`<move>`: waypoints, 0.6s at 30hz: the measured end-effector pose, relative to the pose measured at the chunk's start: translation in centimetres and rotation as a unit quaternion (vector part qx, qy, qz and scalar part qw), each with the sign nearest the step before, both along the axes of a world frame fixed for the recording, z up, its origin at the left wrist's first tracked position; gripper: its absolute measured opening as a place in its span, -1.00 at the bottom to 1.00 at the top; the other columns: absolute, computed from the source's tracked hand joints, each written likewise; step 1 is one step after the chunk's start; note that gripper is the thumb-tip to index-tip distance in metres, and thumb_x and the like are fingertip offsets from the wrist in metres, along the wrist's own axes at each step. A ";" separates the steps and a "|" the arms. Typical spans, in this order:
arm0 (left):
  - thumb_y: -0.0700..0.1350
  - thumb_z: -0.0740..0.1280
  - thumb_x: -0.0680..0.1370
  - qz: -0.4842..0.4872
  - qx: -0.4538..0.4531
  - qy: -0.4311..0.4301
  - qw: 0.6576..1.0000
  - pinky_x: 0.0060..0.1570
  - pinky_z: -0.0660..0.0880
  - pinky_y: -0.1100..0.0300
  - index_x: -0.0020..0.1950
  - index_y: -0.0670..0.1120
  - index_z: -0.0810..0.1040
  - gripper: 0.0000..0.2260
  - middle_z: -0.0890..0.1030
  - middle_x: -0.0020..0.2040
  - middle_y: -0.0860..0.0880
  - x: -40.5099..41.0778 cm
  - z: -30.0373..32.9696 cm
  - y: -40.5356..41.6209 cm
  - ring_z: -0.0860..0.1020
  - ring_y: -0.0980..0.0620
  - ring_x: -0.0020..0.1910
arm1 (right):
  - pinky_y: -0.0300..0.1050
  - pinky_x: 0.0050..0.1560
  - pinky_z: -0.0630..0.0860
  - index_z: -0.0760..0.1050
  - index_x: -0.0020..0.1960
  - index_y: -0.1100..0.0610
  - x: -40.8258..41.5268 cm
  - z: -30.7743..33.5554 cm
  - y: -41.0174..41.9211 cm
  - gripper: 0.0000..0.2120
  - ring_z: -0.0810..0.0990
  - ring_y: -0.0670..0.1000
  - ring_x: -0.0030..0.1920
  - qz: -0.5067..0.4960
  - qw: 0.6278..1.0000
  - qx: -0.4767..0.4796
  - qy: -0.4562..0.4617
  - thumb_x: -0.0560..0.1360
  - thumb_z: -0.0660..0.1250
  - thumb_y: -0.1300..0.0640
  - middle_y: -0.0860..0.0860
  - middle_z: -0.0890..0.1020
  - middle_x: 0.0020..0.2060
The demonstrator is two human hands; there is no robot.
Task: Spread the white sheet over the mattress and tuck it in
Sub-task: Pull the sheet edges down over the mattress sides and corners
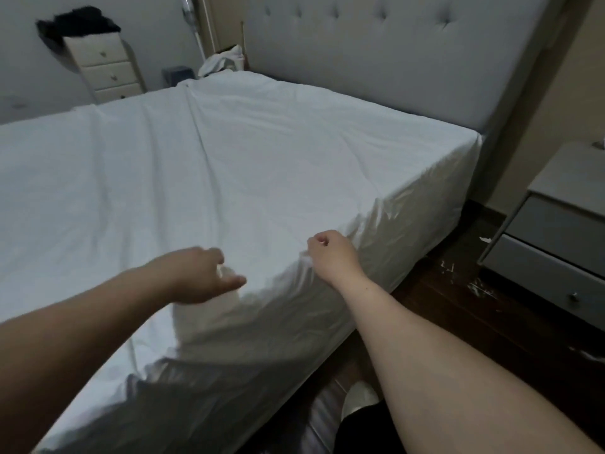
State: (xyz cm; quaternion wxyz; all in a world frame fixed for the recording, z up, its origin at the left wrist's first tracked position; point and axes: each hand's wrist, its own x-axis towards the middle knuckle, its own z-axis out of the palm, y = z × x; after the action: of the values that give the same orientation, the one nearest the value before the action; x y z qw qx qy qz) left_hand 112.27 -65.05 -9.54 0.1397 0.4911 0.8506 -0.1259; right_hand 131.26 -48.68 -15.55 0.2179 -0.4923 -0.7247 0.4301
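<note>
The white sheet [229,165] lies spread across the whole mattress and hangs down its near side [409,224]. A long crease runs from the far edge toward me. My left hand [199,273] hovers over the sheet near the near edge, blurred, fingers loosely apart, holding nothing that I can see. My right hand [330,253] rests at the mattress edge with its fingers curled, pinching a small fold of the sheet.
A padded grey headboard [393,54] stands at the right end of the bed. A grey nightstand [556,231] sits on the dark wood floor [458,306] to the right. A white drawer unit [104,67] with dark clothing on top stands beyond the bed.
</note>
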 end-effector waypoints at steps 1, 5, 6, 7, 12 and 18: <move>0.52 0.15 0.48 -0.001 0.047 0.002 0.999 0.33 0.45 -0.03 0.52 0.00 0.38 -0.20 0.47 0.46 -0.09 0.1 0.1 1.1 0.48 -0.14 0.38 | -0.02 0.09 0.54 0.62 -0.01 0.21 -0.1 -0.4 0.5 -0.71 0.62 0.18 0.07 -0.020 0.999 -0.026 0.005 0.61 0.25 0.02 0.12 0.68 -0.01; 0.48 0.19 0.50 -0.025 0.114 -0.006 0.993 0.51 0.21 -0.30 0.67 0.15 0.02 -0.16 -0.04 0.69 -0.03 2.4 -0.9 5.6 -0.01 -0.16 0.65 | 0.12 0.19 0.61 0.56 0.10 0.15 -1.2 -2.3 2.2 -0.59 0.66 0.20 0.08 -0.101 0.973 -0.190 0.079 0.53 0.22 -0.17 0.16 0.66 0.07; 0.51 0.17 0.48 -0.026 0.100 -0.015 0.995 0.49 0.16 -0.41 0.66 0.22 -0.09 -0.14 -0.17 0.69 0.04 3.1 -1.7 6.4 -0.12 -0.15 0.66 | 0.17 0.15 0.63 0.54 0.19 0.15 -1.6 -2.9 2.7 -0.51 0.66 0.22 0.10 -0.124 0.959 -0.234 0.097 0.50 0.21 -0.21 0.16 0.65 0.10; 0.55 0.14 0.47 -0.027 0.080 -0.025 0.996 0.46 0.11 -0.49 0.64 0.28 -0.18 -0.12 -0.26 0.68 0.09 3.7 -2.7 7.1 -0.19 -0.15 0.66 | 0.17 0.06 0.65 0.52 0.22 0.13 -2.0 -3.6 3.2 -0.50 0.67 0.22 0.10 -0.145 0.945 -0.267 0.119 0.50 0.20 -0.22 0.15 0.65 0.11; 0.52 0.05 0.52 -0.054 0.020 0.015 0.998 0.42 -0.02 -0.57 0.57 0.29 -0.42 -0.15 -0.36 0.65 0.06 4.6 -7.3 7.6 -0.25 -0.26 0.64 | 0.19 0.27 0.56 0.49 0.29 0.22 -3.1 -4.9 4.2 -0.48 0.60 0.30 0.22 -0.150 0.964 -0.212 0.062 0.63 0.09 -0.18 0.23 0.59 0.28; 0.30 -0.11 0.68 -0.124 0.028 0.044 0.991 0.41 0.17 -0.50 0.62 0.21 -0.26 -0.43 -0.18 0.69 -0.02 4.7 -6.6 6.1 -0.02 -0.33 0.62 | 0.01 0.34 0.44 0.43 0.35 0.26 -2.4 -4.7 4.4 -0.63 0.51 0.27 0.36 -0.122 0.983 -0.136 -0.010 0.74 0.06 0.02 0.26 0.52 0.36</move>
State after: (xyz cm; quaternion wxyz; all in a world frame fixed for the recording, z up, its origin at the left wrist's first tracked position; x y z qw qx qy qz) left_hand 117.01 -58.94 -16.19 0.0718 0.5906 0.7915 -0.1399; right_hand 128.82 -44.32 -20.24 0.1923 -0.6065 -0.5962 0.4897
